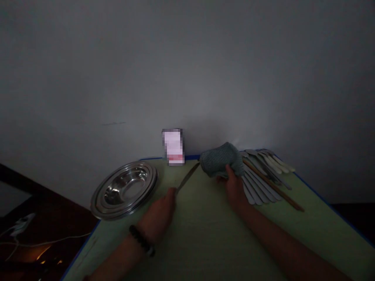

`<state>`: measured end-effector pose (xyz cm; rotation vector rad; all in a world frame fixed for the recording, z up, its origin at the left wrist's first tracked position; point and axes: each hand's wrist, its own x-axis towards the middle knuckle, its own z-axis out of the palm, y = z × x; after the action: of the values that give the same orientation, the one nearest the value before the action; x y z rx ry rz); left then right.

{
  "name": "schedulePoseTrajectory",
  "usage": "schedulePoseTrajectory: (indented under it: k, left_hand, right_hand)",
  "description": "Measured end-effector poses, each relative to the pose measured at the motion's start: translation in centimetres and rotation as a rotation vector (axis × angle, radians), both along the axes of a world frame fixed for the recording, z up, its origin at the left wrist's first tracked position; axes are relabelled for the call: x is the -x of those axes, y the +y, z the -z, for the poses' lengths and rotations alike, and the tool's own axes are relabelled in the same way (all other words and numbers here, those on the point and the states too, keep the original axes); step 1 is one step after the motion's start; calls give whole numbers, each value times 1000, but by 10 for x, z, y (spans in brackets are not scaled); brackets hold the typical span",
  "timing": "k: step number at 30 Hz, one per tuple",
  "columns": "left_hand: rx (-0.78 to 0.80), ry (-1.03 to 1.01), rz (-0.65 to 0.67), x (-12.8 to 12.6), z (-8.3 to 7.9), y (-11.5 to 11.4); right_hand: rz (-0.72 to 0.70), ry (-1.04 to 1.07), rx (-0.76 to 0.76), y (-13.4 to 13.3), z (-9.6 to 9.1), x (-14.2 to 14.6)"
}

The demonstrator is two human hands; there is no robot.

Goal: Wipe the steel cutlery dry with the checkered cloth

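Observation:
My left hand, with a dark beaded bracelet at the wrist, is closed on the end of a slim metal utensil. The utensil slants up and to the right; its far end meets the cloth, so its kind is hidden. A grey-green cloth is bunched in my right hand, thumb on top of it. Just right of that hand, several metal utensils lie fanned out with their handles toward me. A pair of brown chopsticks lies across beside them.
Nested steel bowls or plates stand at the table's left edge. A phone with a lit, blurred screen leans on the wall at the back. White-handled utensils lie at the back right. Below left, a power strip trails a cable.

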<state>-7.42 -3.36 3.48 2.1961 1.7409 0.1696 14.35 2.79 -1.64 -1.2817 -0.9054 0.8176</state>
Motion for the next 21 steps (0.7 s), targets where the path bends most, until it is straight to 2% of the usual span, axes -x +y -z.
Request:
schedulePoseTrajectory:
  k: [3, 5, 7, 10, 12, 15, 21]
  left_hand:
    - [58, -383, 3, -9, 3, 0]
    - [198, -656, 20, -21, 11, 2]
    - [341, -896, -17, -33, 20, 6]
    - [389, -1138, -104, -48, 29, 12]
    - [420, -1204, -160, -51, 28, 14]
    - [445, -1189, -177, -50, 22, 16]
    - [447, -1085, -177, -45, 18, 17]
  right_hand:
    - [16, -94, 14, 1, 2, -3]
    - [-22, -172, -18, 1, 8, -5]
    - [-66, -233, -32, 0, 16, -5]
    - [-76, -209, 19, 0, 27, 2]
    - [-124, -113, 0, 0, 32, 10]
    - [-193, -43, -33, 0, 37, 17]
    - [-248, -256, 26, -9, 34, 7]
